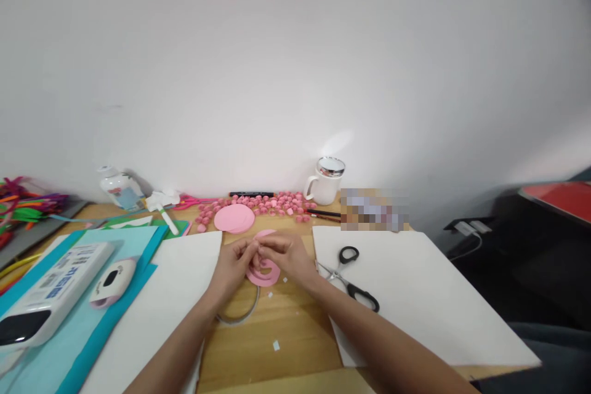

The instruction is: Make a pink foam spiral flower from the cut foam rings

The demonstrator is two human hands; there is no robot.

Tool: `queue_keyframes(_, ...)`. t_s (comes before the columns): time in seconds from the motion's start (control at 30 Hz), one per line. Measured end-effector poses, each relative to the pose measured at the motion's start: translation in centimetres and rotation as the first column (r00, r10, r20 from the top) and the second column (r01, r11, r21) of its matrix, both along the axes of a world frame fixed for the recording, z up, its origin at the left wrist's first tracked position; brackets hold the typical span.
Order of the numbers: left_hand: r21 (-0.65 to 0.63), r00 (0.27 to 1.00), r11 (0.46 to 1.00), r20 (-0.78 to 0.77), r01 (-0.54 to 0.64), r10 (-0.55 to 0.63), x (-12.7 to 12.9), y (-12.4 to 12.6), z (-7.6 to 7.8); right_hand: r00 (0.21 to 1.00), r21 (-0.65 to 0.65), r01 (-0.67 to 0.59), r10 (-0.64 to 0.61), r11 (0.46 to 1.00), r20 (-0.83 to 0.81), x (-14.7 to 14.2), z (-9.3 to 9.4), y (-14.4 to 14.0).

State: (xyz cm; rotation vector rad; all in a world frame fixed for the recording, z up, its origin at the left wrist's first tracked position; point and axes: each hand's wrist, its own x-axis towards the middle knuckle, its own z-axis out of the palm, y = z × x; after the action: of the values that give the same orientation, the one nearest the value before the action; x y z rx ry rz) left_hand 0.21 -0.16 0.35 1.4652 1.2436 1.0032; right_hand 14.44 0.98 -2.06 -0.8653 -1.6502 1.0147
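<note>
My left hand [233,265] and my right hand [287,255] meet over the wooden table [286,332], and both pinch a pink paper spiral strip [264,273]. The strip's loose coils hang below my fingers. Just behind my hands lies a stack of pink paper circles [234,218], and a heap of several small rolled pink paper pieces [270,203] runs along the wall.
Black-handled scissors [351,280] lie on a white sheet [415,295] at right. Another white sheet [161,308], blue paper [92,332], a white box [50,292] and a small punch [113,283] lie left. A white mug [325,181], markers and a bottle [117,188] stand by the wall.
</note>
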Motion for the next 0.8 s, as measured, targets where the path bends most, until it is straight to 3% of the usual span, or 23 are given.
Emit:
queue_keyframes(0.1, -0.040, 0.997, 0.997, 0.022, 0.073, -0.072, -0.2, 0.2, -0.2, 0.994, 0.133, 0.099, -0.103, 0.986, 0.020, 0.0, -0.3, -0.3)
queue_keyframes(0.23, -0.056, 0.984, 0.983, 0.049, 0.175, -0.173, -0.3, 0.3, -0.4, 0.983, 0.155, 0.183, -0.185, 0.971, -0.006, 0.1, -1.1, -0.6)
queue_keyframes(0.43, 0.044, 0.992, 0.995, -0.092, 0.088, -0.084, 0.4, -0.2, -0.5, 0.971, 0.164, 0.229, -0.236, 0.959, 0.024, 0.2, -1.6, -0.6)
queue_keyframes(0.53, 0.086, 0.990, 0.995, -0.135, 0.049, -0.037, 0.7, -0.4, -0.7, 0.969, 0.114, 0.246, -0.248, 0.962, -0.002, 0.2, -1.5, -0.6)
queue_keyframes(0.7, 0.133, 0.989, 0.991, -0.141, -0.017, 0.036, 0.8, -0.6, -0.8, 0.954, -0.135, 0.233, -0.253, 0.963, -0.160, 0.3, -1.3, -0.4)
queue_keyframes(0.8, 0.124, 0.991, 0.992, -0.127, -0.034, 0.050, 0.8, -0.6, -0.5, 0.942, -0.205, 0.197, -0.243, 0.959, -0.233, 0.4, -1.3, -0.2)
